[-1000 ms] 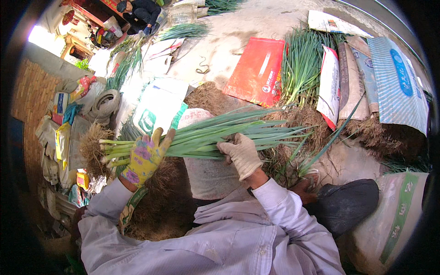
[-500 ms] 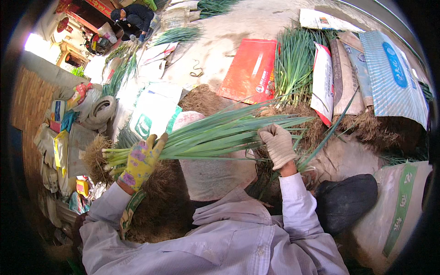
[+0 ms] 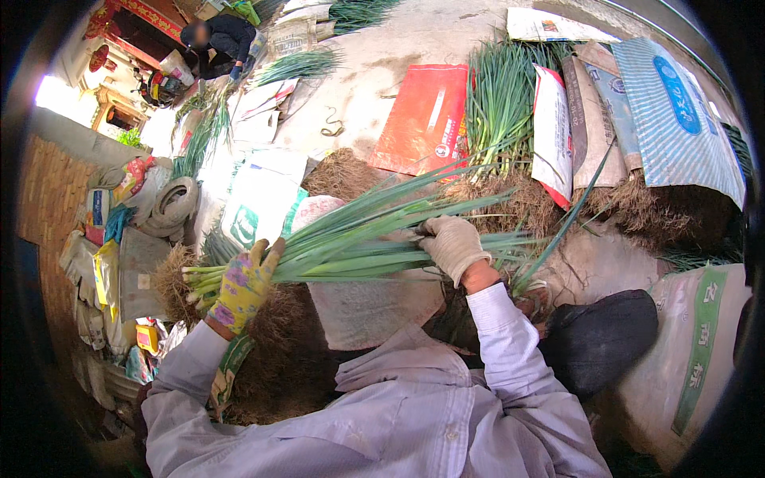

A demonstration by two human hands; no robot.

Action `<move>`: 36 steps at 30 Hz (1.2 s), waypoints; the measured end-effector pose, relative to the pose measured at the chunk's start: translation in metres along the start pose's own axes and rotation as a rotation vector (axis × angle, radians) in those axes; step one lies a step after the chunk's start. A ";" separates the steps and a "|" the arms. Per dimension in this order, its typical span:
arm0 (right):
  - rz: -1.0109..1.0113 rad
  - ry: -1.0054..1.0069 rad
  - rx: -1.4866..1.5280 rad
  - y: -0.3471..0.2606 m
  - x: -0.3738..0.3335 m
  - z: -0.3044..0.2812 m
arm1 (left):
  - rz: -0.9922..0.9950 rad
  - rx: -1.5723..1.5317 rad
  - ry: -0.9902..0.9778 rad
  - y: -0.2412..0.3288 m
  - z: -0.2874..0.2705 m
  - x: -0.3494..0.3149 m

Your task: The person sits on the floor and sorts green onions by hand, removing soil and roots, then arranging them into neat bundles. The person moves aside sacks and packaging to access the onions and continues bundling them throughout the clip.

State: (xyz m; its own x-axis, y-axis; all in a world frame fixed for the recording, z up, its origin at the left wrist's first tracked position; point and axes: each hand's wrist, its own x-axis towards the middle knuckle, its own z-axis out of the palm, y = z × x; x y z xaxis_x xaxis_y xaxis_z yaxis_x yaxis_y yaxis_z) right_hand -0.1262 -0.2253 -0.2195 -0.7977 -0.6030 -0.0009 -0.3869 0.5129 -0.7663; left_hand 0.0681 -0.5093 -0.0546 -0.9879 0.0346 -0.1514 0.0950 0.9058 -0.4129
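A bundle of green onions (image 3: 351, 243) lay across the middle of the frame, roots at the left and green tips fanning toward the upper right. The left hand (image 3: 239, 283), in a floral yellow and purple glove, was wrapped around the bundle near its pale root end, fingers curled closed on the stalks. The right hand (image 3: 454, 245), in a whitish glove, gripped the same bundle farther along, right of centre, closed over the leaves.

Under the bundle a pale sack (image 3: 370, 307) covered the person's lap, and a heap of brown roots and soil (image 3: 279, 358) sat at lower left beneath the left wrist. Behind the hands, toward upper centre, a red bag (image 3: 422, 119) lay flat on the ground. To its right stood more green onions (image 3: 502, 103), their rooty ends partly hidden by a white sack (image 3: 551, 127) and a blue striped sack (image 3: 673, 111) in the upper right. A black cloth (image 3: 602, 338) lay at lower right, beside a white and green sack (image 3: 693, 358). A coiled hose (image 3: 169, 205) sat at the left, and another person (image 3: 223, 40) crouched in the far upper left.
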 end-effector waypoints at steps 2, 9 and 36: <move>-0.047 0.137 0.063 -0.003 -0.001 0.002 | 0.011 -0.052 0.008 0.000 -0.003 0.000; -0.139 0.252 0.452 -0.029 -0.011 -0.025 | -0.034 -0.099 -0.071 0.001 -0.011 0.003; 0.161 -0.212 0.521 -0.001 0.023 0.014 | 0.034 -0.030 0.060 0.000 -0.002 0.004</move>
State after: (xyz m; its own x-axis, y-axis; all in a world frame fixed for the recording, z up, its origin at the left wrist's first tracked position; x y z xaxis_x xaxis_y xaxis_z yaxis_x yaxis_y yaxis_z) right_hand -0.1378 -0.2481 -0.2274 -0.6969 -0.6790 -0.2311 0.0533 0.2723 -0.9607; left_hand 0.0643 -0.5087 -0.0534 -0.9898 0.0897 -0.1104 0.1255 0.9160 -0.3810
